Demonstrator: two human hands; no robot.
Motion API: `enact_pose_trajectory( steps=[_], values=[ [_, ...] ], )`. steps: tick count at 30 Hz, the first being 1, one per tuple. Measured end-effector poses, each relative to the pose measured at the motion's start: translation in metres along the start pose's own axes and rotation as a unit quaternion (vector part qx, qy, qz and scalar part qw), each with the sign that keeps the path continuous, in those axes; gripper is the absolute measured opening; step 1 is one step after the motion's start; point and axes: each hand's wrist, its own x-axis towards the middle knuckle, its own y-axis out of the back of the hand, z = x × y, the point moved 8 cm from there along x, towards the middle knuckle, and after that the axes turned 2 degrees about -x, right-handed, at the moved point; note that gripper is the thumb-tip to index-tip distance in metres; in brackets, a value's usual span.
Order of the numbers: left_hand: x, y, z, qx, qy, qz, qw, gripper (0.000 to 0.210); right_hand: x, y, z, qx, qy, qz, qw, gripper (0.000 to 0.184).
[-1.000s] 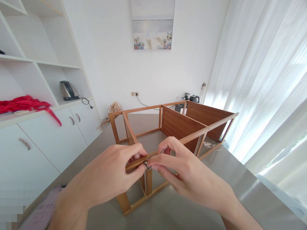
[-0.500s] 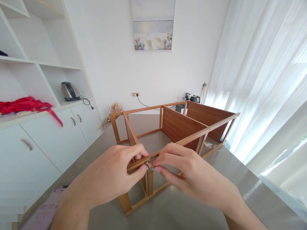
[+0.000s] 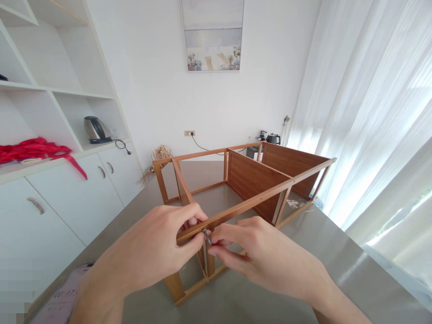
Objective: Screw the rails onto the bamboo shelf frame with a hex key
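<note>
A brown wooden shelf rack (image 3: 243, 208) lies on its side on the grey table, its panels standing on edge. My left hand (image 3: 157, 252) grips its near top rail, fingers behind and thumb in front. The thumb tip touches the short end of a small bent metal hex key (image 3: 208, 238), which meets the rail's outer face above a lower crosspiece. Between thumb and fingers, my right hand (image 3: 259, 258) pinches the key's long arm, which points down and to the right. The screw head, if there is one, is hidden under the key and thumb.
The grey tabletop (image 3: 256, 297) extends around the rack. A phone showing a timer (image 3: 59, 297) lies at the near left, partly behind my forearm. On the left, a white cabinet (image 3: 57, 202) holds an electric kettle (image 3: 96, 130) and red ribbon (image 3: 37, 150). White curtains (image 3: 364, 112) hang at right.
My right hand has moved slightly down and left, swinging the hex key's long arm from pointing rightward to pointing more steeply downward. My left hand keeps its grip on the rail.
</note>
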Motion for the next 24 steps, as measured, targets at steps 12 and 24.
enact_pose_trajectory(
  steps=[12,24],
  values=[
    [0.0008,0.0021,0.0015,-0.008,-0.015,0.022,1.000,0.015,0.0013,-0.0029,0.0002,0.008,-0.008,-0.013,1.000,0.008],
    [-0.0005,-0.0060,-0.0058,-0.008,0.024,-0.027,0.999,0.011,-0.0017,-0.0059,-0.0040,-0.024,0.005,-0.030,0.999,0.007]
  ],
)
